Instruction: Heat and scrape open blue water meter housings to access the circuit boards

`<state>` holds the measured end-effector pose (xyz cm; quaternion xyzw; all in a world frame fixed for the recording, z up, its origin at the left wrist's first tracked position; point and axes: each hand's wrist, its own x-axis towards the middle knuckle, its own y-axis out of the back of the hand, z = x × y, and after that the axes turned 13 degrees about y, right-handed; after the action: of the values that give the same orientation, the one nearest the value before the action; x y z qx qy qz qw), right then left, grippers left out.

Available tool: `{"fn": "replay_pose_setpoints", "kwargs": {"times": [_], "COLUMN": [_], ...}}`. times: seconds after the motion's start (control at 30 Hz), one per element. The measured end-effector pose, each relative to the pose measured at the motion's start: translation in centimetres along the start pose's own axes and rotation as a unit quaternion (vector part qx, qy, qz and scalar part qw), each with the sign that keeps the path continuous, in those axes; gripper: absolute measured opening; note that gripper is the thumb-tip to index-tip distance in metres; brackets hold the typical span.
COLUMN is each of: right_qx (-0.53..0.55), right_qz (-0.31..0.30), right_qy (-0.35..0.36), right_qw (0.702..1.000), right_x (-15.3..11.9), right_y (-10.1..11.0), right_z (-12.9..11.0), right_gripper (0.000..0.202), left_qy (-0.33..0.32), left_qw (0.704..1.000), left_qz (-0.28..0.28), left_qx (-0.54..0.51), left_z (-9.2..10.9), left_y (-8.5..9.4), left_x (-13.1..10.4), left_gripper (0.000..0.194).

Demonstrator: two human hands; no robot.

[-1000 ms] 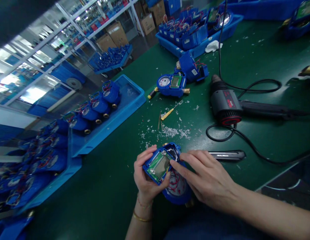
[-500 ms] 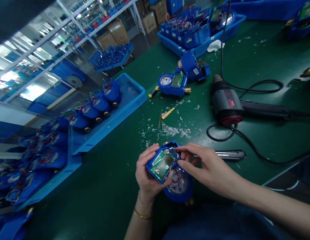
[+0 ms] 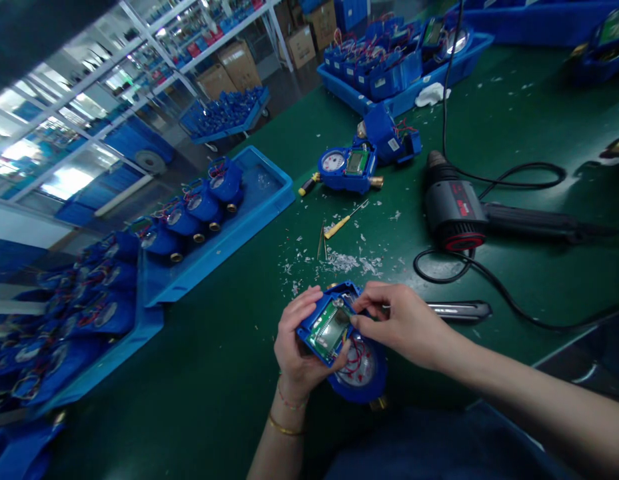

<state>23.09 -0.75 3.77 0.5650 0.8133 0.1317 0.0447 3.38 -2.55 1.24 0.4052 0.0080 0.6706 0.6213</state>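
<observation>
A blue meter (image 3: 356, 373) with a round dial and red wires rests at the table's near edge. Its blue housing, holding a green circuit board with a display (image 3: 329, 329), is tilted up beside the dial. My left hand (image 3: 299, 343) is wrapped round this housing from the left, thumb over its lower edge. At the housing's upper right edge, the thumb and fingers of my right hand (image 3: 392, 320) are pinched together; what lies between the fingertips is hidden. Beyond the hands are white scraps (image 3: 346, 261), a yellow-handled screwdriver (image 3: 338, 227) and tweezers (image 3: 322, 241).
A heat gun (image 3: 456, 207) with a looping black cable lies right, above a dark-handled knife (image 3: 462, 311). Blue trays of meters stand at left (image 3: 224, 248) and back (image 3: 409, 100). Two more meters (image 3: 346, 170) sit mid-table. A cart (image 3: 229, 117) and shelving are beyond.
The thumb and fingers of my right hand have drawn closer together at the housing's edge, and the hand has shifted slightly left. My left hand still holds the housing.
</observation>
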Motion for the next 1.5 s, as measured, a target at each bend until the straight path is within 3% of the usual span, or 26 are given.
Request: {"fn": "replay_pose_setpoints", "kwargs": {"times": [0.23, 0.47, 0.57, 0.67, 0.77, 0.87, 0.97, 1.1, 1.17, 1.33, 1.5], "right_qx": [-0.003, 0.03, 0.057, 0.008, -0.115, -0.239, -0.322, -0.411, -0.414, -0.295, -0.215], "right_qz": [0.002, -0.038, -0.021, 0.032, 0.099, 0.108, 0.082, 0.058, 0.071, 0.178, 0.144], "right_qy": [0.01, 0.012, 0.007, 0.061, 0.201, 0.314, 0.341, 0.312, 0.297, 0.299, 0.285], "right_qw": [1.0, 0.999, 0.998, 0.998, 0.968, 0.913, 0.879, 0.855, 0.858, 0.89, 0.923], "right_x": [-0.1, -0.4, -0.8, -1.3, -1.6, -1.5, -1.0, -0.5, -0.3, -0.7, -1.7], "right_y": [0.0, 1.1, 0.9, 0.5, 0.2, 0.4, 0.5, 0.1, -0.3, 0.1, 1.1], "right_z": [-0.2, -0.3, 0.0, 0.1, 0.2, 0.2, -0.1, -0.9, -1.0, 0.2, 1.5], "right_gripper": [0.012, 0.028, 0.03, 0.026, 0.019, 0.016, 0.014, 0.009, 0.009, 0.023, 0.032], "left_qy": [-0.004, 0.041, 0.057, 0.067, 0.069, 0.068, 0.064, 0.049, 0.047, 0.067, 0.088], "left_qw": [1.0, 0.998, 0.997, 0.997, 0.997, 0.997, 0.998, 0.999, 0.999, 0.997, 0.996], "left_qz": [0.0, -0.003, -0.005, -0.003, 0.0, 0.0, -0.002, -0.007, -0.003, 0.004, 0.007], "left_qx": [-0.001, -0.038, -0.054, -0.048, -0.044, -0.04, -0.026, -0.01, -0.011, -0.028, -0.023], "left_z": [0.1, -0.1, 0.0, 0.1, 0.2, 0.2, 0.1, 0.1, 0.2, 0.4, 0.2], "left_y": [0.0, 0.2, 0.2, 0.1, 0.0, 0.0, -0.1, -0.2, -0.2, -0.1, 0.0], "left_x": [0.0, -0.3, -0.3, -0.3, -0.3, -0.3, -0.4, -0.4, -0.3, -0.3, -0.4], "left_gripper": [0.063, 0.063, 0.063, 0.062, 0.062, 0.062, 0.064, 0.067, 0.067, 0.063, 0.063]}}
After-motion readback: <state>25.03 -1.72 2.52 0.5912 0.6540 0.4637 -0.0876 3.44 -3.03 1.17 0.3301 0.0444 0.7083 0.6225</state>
